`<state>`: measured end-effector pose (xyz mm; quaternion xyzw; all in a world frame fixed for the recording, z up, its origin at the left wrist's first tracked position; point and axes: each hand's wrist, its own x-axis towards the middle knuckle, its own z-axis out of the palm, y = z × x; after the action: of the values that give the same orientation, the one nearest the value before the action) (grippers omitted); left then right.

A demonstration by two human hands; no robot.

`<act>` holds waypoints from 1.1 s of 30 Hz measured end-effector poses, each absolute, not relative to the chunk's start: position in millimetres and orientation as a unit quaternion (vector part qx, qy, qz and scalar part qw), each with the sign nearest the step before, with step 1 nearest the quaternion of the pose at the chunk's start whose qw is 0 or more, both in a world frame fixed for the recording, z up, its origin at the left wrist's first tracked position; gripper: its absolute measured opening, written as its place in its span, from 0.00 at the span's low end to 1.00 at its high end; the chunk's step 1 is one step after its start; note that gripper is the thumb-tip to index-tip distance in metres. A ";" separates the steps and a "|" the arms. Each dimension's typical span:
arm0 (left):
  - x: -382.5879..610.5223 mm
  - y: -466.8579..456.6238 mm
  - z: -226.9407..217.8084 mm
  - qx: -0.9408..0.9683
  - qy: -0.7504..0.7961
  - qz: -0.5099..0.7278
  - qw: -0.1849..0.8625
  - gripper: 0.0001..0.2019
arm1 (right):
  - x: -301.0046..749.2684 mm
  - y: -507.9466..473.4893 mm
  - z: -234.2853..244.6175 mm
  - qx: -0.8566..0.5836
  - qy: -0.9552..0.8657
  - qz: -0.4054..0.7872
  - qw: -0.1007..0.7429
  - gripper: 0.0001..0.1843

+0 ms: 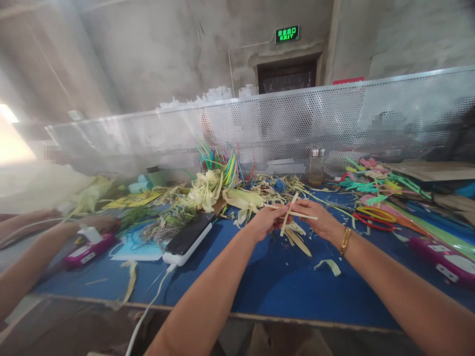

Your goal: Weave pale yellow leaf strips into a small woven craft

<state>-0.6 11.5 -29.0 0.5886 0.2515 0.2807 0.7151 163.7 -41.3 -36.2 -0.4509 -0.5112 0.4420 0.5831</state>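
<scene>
My left hand [264, 223] and my right hand [316, 217] meet above the blue tabletop. Between their pinched fingers is a cross of pale, flat strips [308, 215], which look like corn husk. One strip runs nearly sideways, the other slants up and down across it. The fingers partly cover the crossing point. Just below the hands, a loose piece of husk [301, 244] lies on the table. Beyond my left hand is a wider pale husk [243, 199]. A curled scrap of husk [329, 267] rests nearer to me on the right.
A phone [190, 238] on a white power bank [178, 258] lies left, with a cable over the edge. Red and yellow-handled scissors [375, 216] are at right. A glass bottle [316, 165] stands by the perforated metal screen [237, 128]. Another person's hand [98, 223] is far left.
</scene>
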 end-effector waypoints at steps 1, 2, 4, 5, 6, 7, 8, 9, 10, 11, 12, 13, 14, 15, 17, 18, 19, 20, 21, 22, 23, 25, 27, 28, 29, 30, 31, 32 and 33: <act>-0.6 10.9 -28.2 0.584 0.260 0.272 0.719 0.20 | 162.7 -40.2 -38.0 -0.447 -0.520 0.429 0.588 0.14; -0.7 10.2 -27.2 0.581 0.269 0.267 0.720 0.20 | 161.7 -39.2 -39.5 -0.444 -0.526 0.417 0.594 0.14; -0.6 9.0 -25.1 0.576 0.289 0.265 0.717 0.19 | 159.6 -37.8 -41.6 -0.444 -0.531 0.398 0.602 0.15; -0.5 8.6 -24.1 0.572 0.297 0.267 0.716 0.17 | 158.3 -37.6 -41.9 -0.444 -0.533 0.392 0.604 0.15; -0.4 8.2 -23.0 0.568 0.300 0.271 0.717 0.15 | 156.9 -37.6 -41.6 -0.444 -0.537 0.387 0.604 0.15; -0.3 7.9 -22.0 0.562 0.300 0.274 0.720 0.13 | 155.3 -38.0 -40.9 -0.443 -0.539 0.383 0.606 0.15; -0.1 7.7 -20.9 0.557 0.298 0.276 0.724 0.11 | 153.5 -38.4 -39.7 -0.441 -0.539 0.378 0.610 0.15; 0.0 7.3 -20.0 0.554 0.295 0.278 0.727 0.10 | 151.7 -39.0 -38.4 -0.440 -0.538 0.372 0.615 0.15; 0.1 6.9 -19.0 0.553 0.293 0.279 0.729 0.09 | 150.1 -39.5 -37.0 -0.440 -0.535 0.366 0.621 0.15; 0.2 6.5 -18.3 0.553 0.291 0.280 0.729 0.08 | 148.7 -40.0 -35.8 -0.440 -0.531 0.361 0.627 0.15; 0.3 6.1 -17.7 0.555 0.291 0.279 0.728 0.07 | 147.6 -40.3 -34.9 -0.440 -0.528 0.358 0.632 0.15; 0.5 5.8 -17.5 0.559 0.291 0.275 0.726 0.07 | 146.9 -40.5 -34.3 -0.443 -0.526 0.355 0.634 0.15; 0.6 5.7 -17.5 0.564 0.290 0.271 0.724 0.07 | 146.7 -40.5 -34.1 -0.446 -0.523 0.353 0.634 0.15; 0.8 5.7 -17.9 0.569 0.290 0.267 0.722 0.07 | 146.7 -40.5 -34.3 -0.451 -0.520 0.352 0.635 0.15; 1.2 6.2 -19.0 0.575 0.286 0.256 0.723 0.06 | 147.3 -40.2 -35.4 -0.457 -0.510 0.350 0.639 0.14; 1.2 6.6 -19.6 0.575 0.284 0.251 0.725 0.06 | 147.7 -40.0 -36.2 -0.458 -0.505 0.351 0.642 0.14; 1.1 7.0 -20.0 0.572 0.281 0.249 0.729 0.07 | 148.1 -39.7 -37.1 -0.457 -0.500 0.352 0.646 0.14; 0.9 7.3 -20.2 0.569 0.278 0.248 0.733 0.07 | 148.5 -39.4 -37.9 -0.455 -0.496 0.352 0.650 0.14; 0.3 7.6 -20.2 0.566 0.272 0.247 0.738 0.07 | 148.9 -39.0 -38.7 -0.454 -0.490 0.354 0.655 0.14; -0.4 7.8 -19.9 0.563 0.263 0.245 0.744 0.08 | 149.4 -38.5 -39.4 -0.455 -0.480 0.356 0.660 0.14; -1.2 8.0 -19.6 0.559 0.252 0.238 0.753 0.09 | 149.9 -38.0 -39.8 -0.456 -0.468 0.360 0.666 0.14; -2.8 8.3 -19.4 0.547 0.222 0.218 0.777 0.11 | 151.0 -37.1 -40.2 -0.458 -0.441 0.374 0.675 0.14; -3.2 8.5 -20.9 0.544 0.200 0.209 0.788 0.14 | 151.7 -36.6 -40.2 -0.455 -0.418 0.392 0.682 0.14; -2.6 8.6 -22.5 0.550 0.195 0.217 0.782 0.16 | 151.6 -36.5 -40.2 -0.453 -0.411 0.398 0.683 0.14; -1.4 8.6 -24.4 0.562 0.195 0.232 0.770 0.18 | 151.0 -36.6 -40.5 -0.452 -0.409 0.402 0.684 0.14; 0.3 8.6 -26.6 0.574 0.197 0.255 0.753 0.19 | 150.1 -36.8 -41.0 -0.451 -0.411 0.403 0.682 0.14; 2.2 8.8 -28.8 0.583 0.202 0.279 0.736 0.19 | 148.8 -37.0 -41.7 -0.450 -0.418 0.402 0.679 0.14; 4.1 9.0 -30.5 0.585 0.209 0.305 0.722 0.19 | 147.3 -37.4 -42.5 -0.449 -0.428 0.402 0.674 0.13; 5.8 9.4 -31.8 0.580 0.224 0.329 0.711 0.18 | 145.6 -37.8 -43.5 -0.448 -0.436 0.403 0.669 0.13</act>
<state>5.8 9.4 -31.8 0.5799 0.2244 0.3286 0.7109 145.6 -37.8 -43.5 -0.4475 -0.4364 0.4027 0.6687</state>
